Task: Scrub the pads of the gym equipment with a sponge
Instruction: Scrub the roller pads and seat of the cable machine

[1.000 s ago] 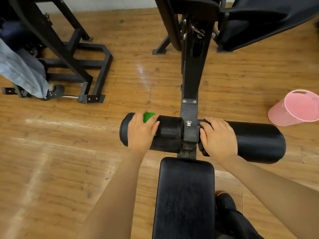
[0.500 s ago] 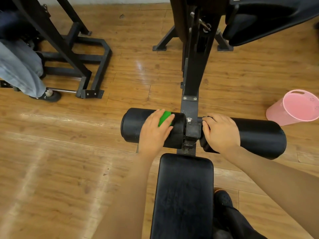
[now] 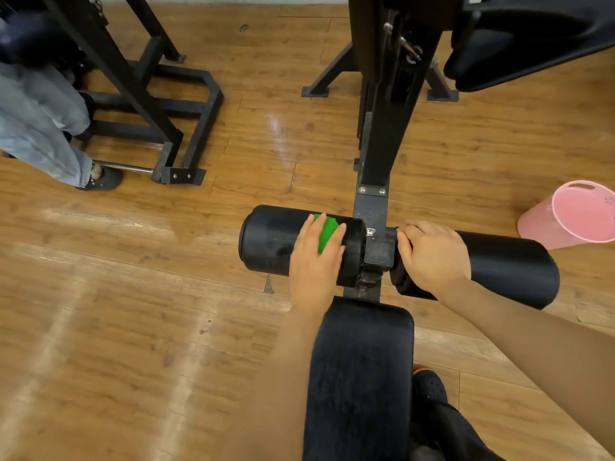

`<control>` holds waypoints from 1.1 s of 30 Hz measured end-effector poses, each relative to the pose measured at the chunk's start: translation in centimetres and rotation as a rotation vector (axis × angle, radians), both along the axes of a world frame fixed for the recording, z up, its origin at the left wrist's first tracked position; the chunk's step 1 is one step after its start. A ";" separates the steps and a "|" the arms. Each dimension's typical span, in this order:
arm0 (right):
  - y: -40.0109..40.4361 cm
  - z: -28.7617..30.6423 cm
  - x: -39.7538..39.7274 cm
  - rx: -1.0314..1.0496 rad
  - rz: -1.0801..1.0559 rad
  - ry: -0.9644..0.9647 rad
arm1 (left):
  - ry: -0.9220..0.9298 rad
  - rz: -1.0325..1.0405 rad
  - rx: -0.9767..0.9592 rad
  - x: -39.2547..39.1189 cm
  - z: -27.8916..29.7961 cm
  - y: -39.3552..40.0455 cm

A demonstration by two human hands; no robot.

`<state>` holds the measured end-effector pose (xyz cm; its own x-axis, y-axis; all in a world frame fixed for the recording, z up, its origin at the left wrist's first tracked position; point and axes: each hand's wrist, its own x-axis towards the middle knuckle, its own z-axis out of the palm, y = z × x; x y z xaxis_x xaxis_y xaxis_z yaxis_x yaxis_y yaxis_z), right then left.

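Head view: left hand (image 3: 316,257) presses green sponge (image 3: 326,231) onto left roller pad (image 3: 269,242); right hand (image 3: 432,257) grips right roller pad (image 3: 509,264).

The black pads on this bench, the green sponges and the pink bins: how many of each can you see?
Black roller pads: 2, left and right
Black flat pads: 2, near and far
Green sponges: 1
Pink bins: 1
Total: 6

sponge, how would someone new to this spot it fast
Find the black bench at bottom centre; two black roller pads cross its far end. On the left roller, under the left hand, is the sponge: the only bright green thing here.
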<state>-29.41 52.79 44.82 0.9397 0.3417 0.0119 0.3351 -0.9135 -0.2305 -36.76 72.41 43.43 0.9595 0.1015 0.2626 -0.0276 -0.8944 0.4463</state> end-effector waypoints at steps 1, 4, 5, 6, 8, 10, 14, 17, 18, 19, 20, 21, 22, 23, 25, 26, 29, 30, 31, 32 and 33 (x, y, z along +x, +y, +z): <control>0.0 0.1 0.1 -0.006 0.002 0.012 | 0.043 -0.056 0.025 -0.1 -0.2 0.6; 0.0 0.3 0.5 -0.030 0.008 0.045 | 0.042 -0.088 0.026 -0.1 -0.3 3.3; 0.0 0.5 0.6 -0.040 0.012 0.054 | 0.048 -0.026 0.049 -0.2 -0.2 4.3; 0.1 0.7 0.8 -0.057 0.015 0.068 | 0.042 0.056 0.050 -0.2 0.1 5.1; 0.2 1.1 1.2 -0.104 0.020 0.109 | 0.004 0.153 0.027 -0.1 0.1 6.1; 0.2 1.3 1.6 -0.127 0.018 0.156 | 0.003 0.218 0.005 0.0 0.0 6.2; 0.2 1.4 1.9 -0.115 0.012 0.183 | 0.000 0.234 -0.020 0.4 0.1 3.7; 0.2 1.5 1.9 -0.122 0.021 0.185 | 0.013 0.087 -0.040 -0.1 0.2 1.4; 0.2 1.5 2.0 -0.123 0.021 0.188 | 0.015 0.060 -0.032 -0.3 0.2 1.1; 0.2 1.5 2.0 -0.123 0.021 0.190 | 0.016 0.045 -0.021 -0.3 0.2 1.3; 0.2 1.5 2.0 -0.124 0.020 0.191 | 0.021 0.032 -0.014 -0.3 0.3 1.8; 0.2 1.5 2.1 -0.128 0.020 0.192 | 0.028 0.019 0.001 -0.3 0.4 2.4; 0.2 1.5 2.1 -0.135 0.021 0.193 | 0.029 0.004 0.031 -0.3 0.5 3.2; 0.2 1.5 2.2 -0.142 0.023 0.196 | 0.029 -0.006 0.065 -0.3 0.5 4.0; 0.3 1.5 2.3 -0.148 0.027 0.203 | 0.024 0.038 0.099 -0.3 0.5 5.5; 0.3 1.6 2.4 -0.149 0.031 0.206 | 0.030 0.083 0.096 -0.3 0.5 6.1; 0.4 1.6 2.7 -0.156 0.035 0.230 | 0.027 0.219 0.054 -0.6 0.2 7.0; 0.5 1.6 2.8 -0.156 0.034 0.237 | 0.022 0.258 0.032 -0.7 0.1 6.8; 0.5 1.6 2.9 -0.155 0.034 0.242 | 0.011 0.284 0.023 -0.7 0.1 6.3; 0.5 1.5 2.9 -0.152 0.034 0.241 | -0.003 0.295 0.020 -0.6 0.0 5.6; 0.4 1.5 2.9 -0.150 0.034 0.240 | 0.000 0.292 0.009 -0.5 0.1 4.7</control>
